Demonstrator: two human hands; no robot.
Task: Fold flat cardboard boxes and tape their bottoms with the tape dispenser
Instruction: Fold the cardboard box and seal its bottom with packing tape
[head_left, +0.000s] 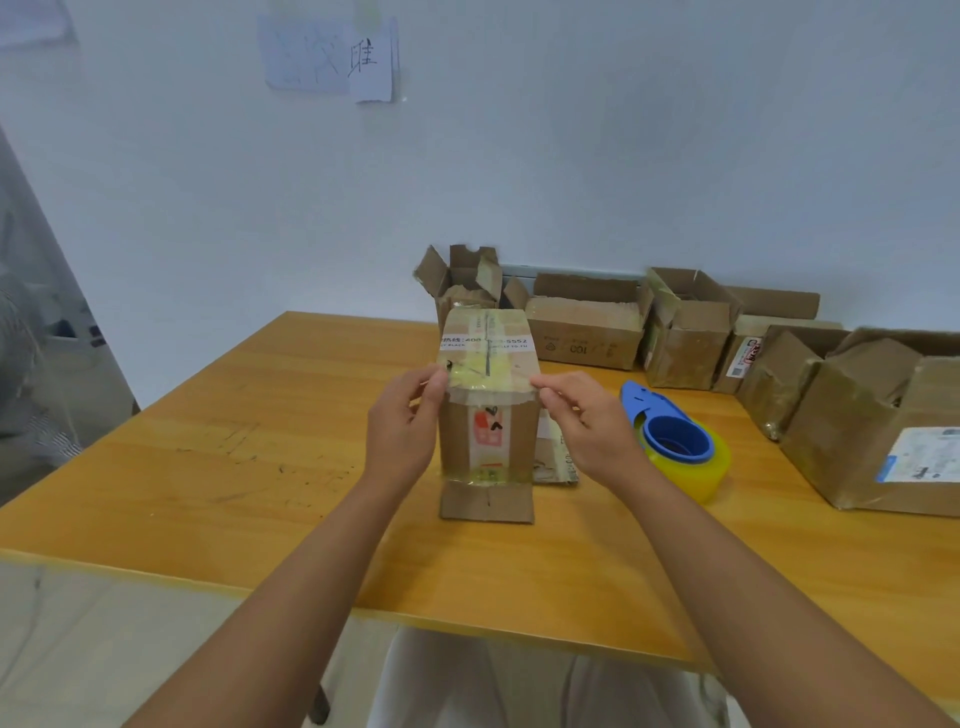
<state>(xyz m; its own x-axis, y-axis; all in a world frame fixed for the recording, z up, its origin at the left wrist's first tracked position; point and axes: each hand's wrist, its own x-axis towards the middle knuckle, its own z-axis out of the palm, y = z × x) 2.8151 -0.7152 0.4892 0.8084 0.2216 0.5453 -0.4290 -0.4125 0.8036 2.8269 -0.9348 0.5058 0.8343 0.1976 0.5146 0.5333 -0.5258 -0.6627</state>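
Observation:
A small cardboard box stands upside down in the middle of the wooden table, its taped bottom facing up and its lower flaps spread on the table. My left hand pinches the tape at the box's upper left edge. My right hand pinches the tape at the upper right edge. A strip of clear tape runs across the front face between the two hands. The blue tape dispenser with a yellowish tape roll lies on the table just right of my right hand.
Several open cardboard boxes line the back of the table along the wall, and larger ones sit at the right. A paper note hangs on the white wall. The table's near edge runs in front of my lap.

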